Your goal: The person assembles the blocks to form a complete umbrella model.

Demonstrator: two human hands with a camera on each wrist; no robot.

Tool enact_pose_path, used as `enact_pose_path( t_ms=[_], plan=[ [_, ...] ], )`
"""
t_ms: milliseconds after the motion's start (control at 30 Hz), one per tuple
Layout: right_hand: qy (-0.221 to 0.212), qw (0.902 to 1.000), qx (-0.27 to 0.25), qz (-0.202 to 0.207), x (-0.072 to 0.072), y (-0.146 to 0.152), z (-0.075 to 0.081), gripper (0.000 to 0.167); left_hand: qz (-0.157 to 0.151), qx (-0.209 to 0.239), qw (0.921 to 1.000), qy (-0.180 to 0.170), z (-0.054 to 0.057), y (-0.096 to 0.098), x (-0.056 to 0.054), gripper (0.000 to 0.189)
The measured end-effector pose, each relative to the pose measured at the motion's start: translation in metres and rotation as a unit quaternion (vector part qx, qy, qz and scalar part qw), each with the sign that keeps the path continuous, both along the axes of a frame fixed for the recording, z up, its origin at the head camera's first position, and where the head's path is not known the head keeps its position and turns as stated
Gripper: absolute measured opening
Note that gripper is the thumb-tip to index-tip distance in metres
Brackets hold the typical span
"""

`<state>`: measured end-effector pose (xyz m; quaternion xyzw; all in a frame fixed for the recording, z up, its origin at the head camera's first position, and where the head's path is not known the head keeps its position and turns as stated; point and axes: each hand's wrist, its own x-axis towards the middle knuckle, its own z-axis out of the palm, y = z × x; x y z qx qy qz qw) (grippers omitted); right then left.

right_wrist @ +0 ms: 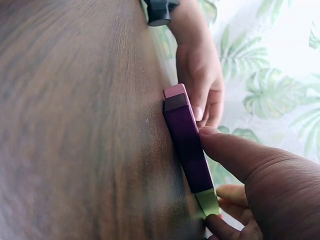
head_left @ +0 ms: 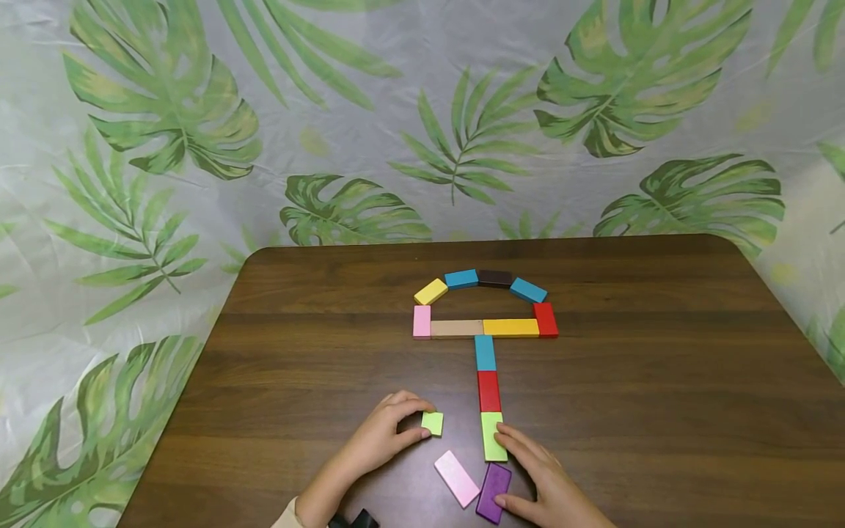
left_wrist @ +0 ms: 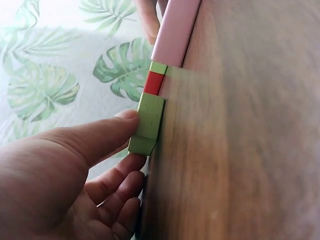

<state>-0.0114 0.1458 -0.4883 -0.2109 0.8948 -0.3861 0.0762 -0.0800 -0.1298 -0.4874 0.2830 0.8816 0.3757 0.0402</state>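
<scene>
My left hand [head_left: 383,433] pinches a small light green block [head_left: 432,423] between thumb and fingers, low over the table. In the left wrist view the same green piece [left_wrist: 150,117] shows a slanted end. Spread at the lower right, my right hand [head_left: 544,477] touches the side of a long light green block [head_left: 494,437] with its fingertips. Its thumb rests on the edge of a purple block [head_left: 494,493]. Beside the purple block a pink block [head_left: 457,478] lies slanted. The long green block ends a stem with a red block [head_left: 489,391] and a blue block [head_left: 485,353] above it.
Above the stem, a tan block [head_left: 457,328] and a yellow-orange block [head_left: 511,328] form a bar. Several coloured blocks, including a dark brown one [head_left: 495,279], arch over it. A black object [head_left: 363,519] sits at my left wrist. Leaf-patterned cloth [head_left: 462,147] hangs behind the wooden table [head_left: 317,330].
</scene>
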Motion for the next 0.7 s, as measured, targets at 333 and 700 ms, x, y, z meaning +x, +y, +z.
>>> enact_pose_path(
  t_ms=[333, 700],
  plan=[
    [-0.054, 0.9985, -0.007, 0.003, -0.0005, -0.0006, 0.0032, 0.075, -0.009, -0.007, 0.9999, -0.004, 0.0022, 0.002, 0.0018, 0.027],
    [-0.03, 0.9995, -0.006, -0.001, 0.0001, -0.0008, 0.0018, 0.074, -0.018, -0.01, 0.9997, 0.011, -0.0003, 0.0043, 0.0035, 0.029]
  ],
)
